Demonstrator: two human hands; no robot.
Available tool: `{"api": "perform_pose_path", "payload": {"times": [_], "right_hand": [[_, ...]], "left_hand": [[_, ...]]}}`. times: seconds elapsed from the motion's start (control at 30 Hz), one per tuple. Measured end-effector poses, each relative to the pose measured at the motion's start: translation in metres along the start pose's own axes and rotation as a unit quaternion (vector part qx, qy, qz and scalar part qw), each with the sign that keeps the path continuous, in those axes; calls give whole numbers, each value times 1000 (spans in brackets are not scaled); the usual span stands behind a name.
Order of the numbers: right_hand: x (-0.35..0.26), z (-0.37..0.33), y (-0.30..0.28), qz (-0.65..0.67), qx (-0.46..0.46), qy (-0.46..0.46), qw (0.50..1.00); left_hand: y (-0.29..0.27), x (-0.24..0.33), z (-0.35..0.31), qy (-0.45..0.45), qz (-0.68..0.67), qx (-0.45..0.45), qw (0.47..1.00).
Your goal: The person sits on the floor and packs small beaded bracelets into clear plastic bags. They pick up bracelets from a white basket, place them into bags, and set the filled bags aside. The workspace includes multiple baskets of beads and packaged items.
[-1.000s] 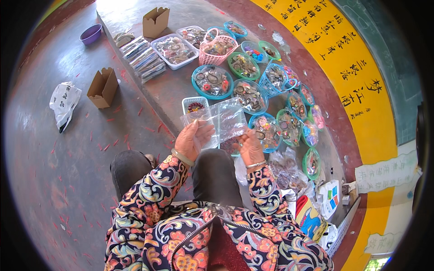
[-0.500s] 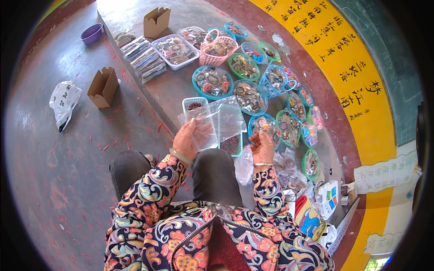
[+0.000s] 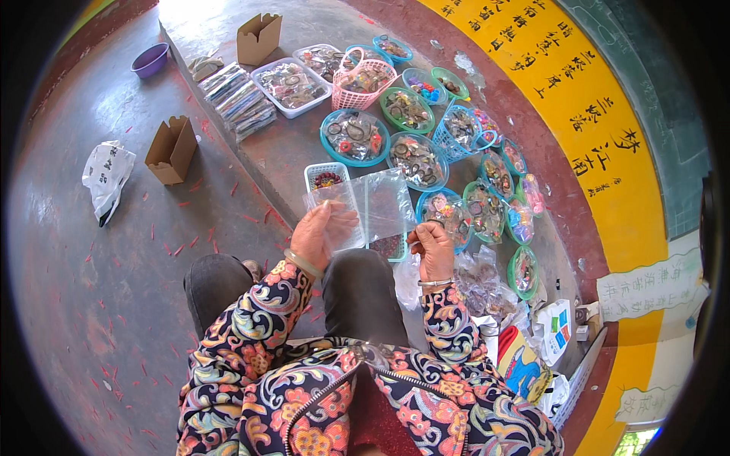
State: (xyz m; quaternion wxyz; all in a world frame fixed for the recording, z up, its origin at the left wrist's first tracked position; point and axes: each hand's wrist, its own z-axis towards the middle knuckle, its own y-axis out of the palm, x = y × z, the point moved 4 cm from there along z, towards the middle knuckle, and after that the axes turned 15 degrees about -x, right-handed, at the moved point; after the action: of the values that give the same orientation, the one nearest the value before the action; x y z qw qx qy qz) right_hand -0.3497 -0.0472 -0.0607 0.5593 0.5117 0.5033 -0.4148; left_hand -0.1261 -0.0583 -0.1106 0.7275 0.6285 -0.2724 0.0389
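My left hand (image 3: 313, 237) holds clear plastic bags by their left side, fingers closed on the film. The clear plastic bag (image 3: 386, 204) stretches out to the right above my knee. My right hand (image 3: 433, 249) is closed in a pinch at its lower right corner; a small dark bit shows near the fingertips, too small to name. Behind the film stands a pale green basket (image 3: 401, 257) with dark red bead-like pieces, partly hidden. Just beyond is a small white basket (image 3: 309, 179) holding similar red pieces.
Round basins of bagged trinkets, such as a blue basin (image 3: 325, 144), crowd the raised step. A pink basket (image 3: 353, 99), white tray (image 3: 285, 112) and cardboard box (image 3: 258, 39) stand farther off. Another cardboard box (image 3: 171, 152), white bag (image 3: 108, 178) and purple basin (image 3: 150, 61) lie left.
My right hand has moved left to the bag's right edge and now pinches it. The bag is spread flatter and squarer. My left hand has stayed nearly still.
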Motion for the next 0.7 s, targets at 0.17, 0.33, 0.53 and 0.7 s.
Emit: {"api": "perform_pose_path", "payload": {"times": [0.17,0.33,0.53,0.7], "right_hand": [[0,2,-14,17,-25,31,999],[-25,12,-9,26,-53,66,996],[-64,19,1,-135,-183,139,964],[-99,13,23,-475,-207,-17,855]], "left_hand": [[7,4,0,-19,19,-2,1000],[10,5,-3,-54,51,-18,997],[21,-3,-2,-135,193,-65,970],[31,-10,-3,-152,267,-125,943]]}}
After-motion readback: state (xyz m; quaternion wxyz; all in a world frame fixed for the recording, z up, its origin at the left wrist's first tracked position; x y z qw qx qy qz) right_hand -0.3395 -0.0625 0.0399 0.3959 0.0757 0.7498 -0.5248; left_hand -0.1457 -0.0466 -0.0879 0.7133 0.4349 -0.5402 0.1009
